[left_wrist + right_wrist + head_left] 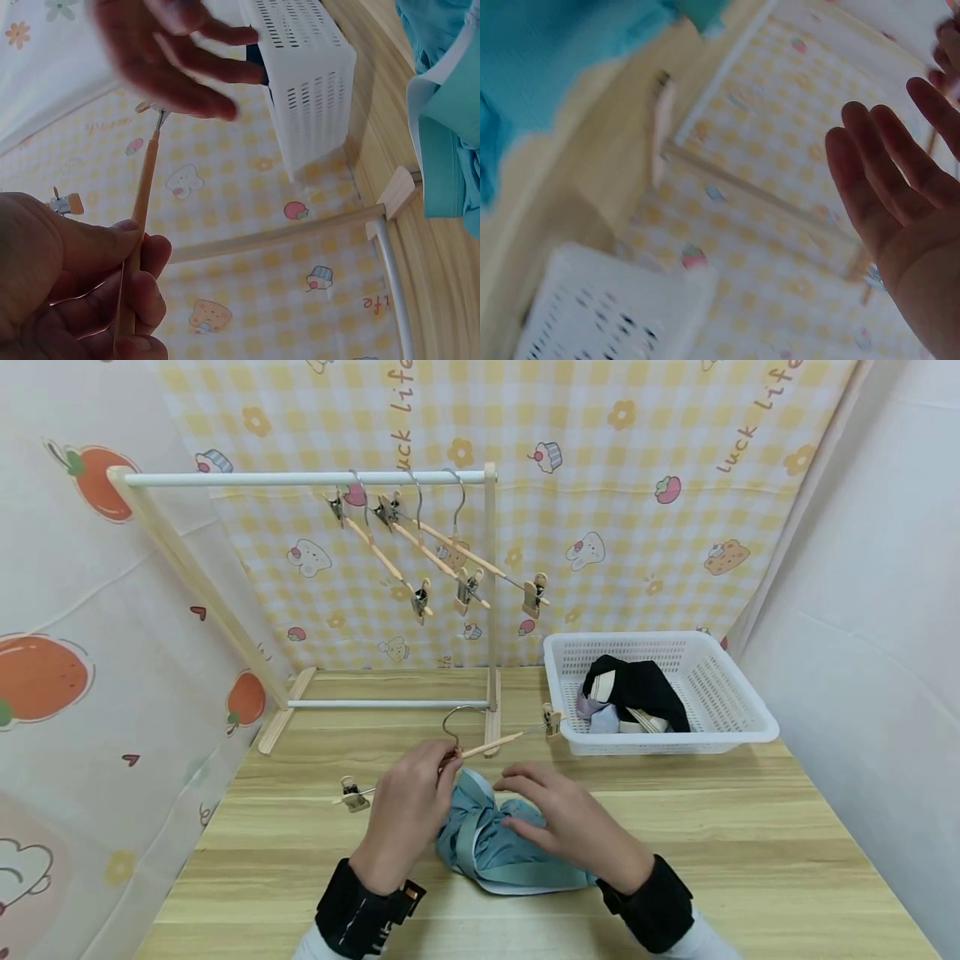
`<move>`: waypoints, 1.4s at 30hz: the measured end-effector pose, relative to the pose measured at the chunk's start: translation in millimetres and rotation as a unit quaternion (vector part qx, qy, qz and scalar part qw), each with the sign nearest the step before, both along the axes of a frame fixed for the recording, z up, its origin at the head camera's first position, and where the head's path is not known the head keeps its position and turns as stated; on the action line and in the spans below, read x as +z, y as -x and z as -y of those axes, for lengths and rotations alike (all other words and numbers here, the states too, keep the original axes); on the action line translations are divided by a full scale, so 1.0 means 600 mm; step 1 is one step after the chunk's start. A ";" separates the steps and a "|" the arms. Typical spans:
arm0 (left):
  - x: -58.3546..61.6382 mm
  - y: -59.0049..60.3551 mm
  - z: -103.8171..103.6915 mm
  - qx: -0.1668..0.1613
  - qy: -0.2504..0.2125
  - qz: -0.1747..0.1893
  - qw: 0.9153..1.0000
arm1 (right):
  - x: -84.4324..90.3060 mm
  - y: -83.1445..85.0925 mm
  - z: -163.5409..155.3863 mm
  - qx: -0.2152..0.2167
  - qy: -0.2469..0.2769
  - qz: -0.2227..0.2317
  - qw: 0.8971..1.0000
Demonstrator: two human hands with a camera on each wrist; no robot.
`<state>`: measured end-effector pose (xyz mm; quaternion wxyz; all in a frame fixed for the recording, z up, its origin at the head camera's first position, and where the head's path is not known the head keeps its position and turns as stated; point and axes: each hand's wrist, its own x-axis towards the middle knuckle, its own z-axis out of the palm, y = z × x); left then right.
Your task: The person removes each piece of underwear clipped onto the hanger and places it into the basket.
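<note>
My left hand (411,802) grips a wooden clip hanger (491,746) near its middle, just under the metal hook. In the left wrist view, thumb and fingers wrap the hanger's bar (142,191). One metal clip (355,794) shows at the hanger's left end and another (551,720) at its right end, close to the basket. Beneath the hands, a teal garment (495,847) with lighter bands lies bunched on the table. My right hand (566,822) hovers over the garment's right side, fingers spread and holding nothing; the right wrist view shows its bare palm (922,262).
A rack (300,479) with a white rail stands at the back left, and several clip hangers (435,556) hang from it. To the right, a white perforated basket (738,693) holds black and pale folded cloth (637,685). A patterned curtain (600,527) closes off the back.
</note>
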<state>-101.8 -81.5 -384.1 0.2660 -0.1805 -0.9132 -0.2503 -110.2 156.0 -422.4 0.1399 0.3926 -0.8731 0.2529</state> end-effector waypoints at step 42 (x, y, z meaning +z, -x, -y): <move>-0.009 0.003 0.032 0.027 -0.050 0.043 0.997 | -0.081 -0.003 0.050 0.068 -0.203 0.185 0.959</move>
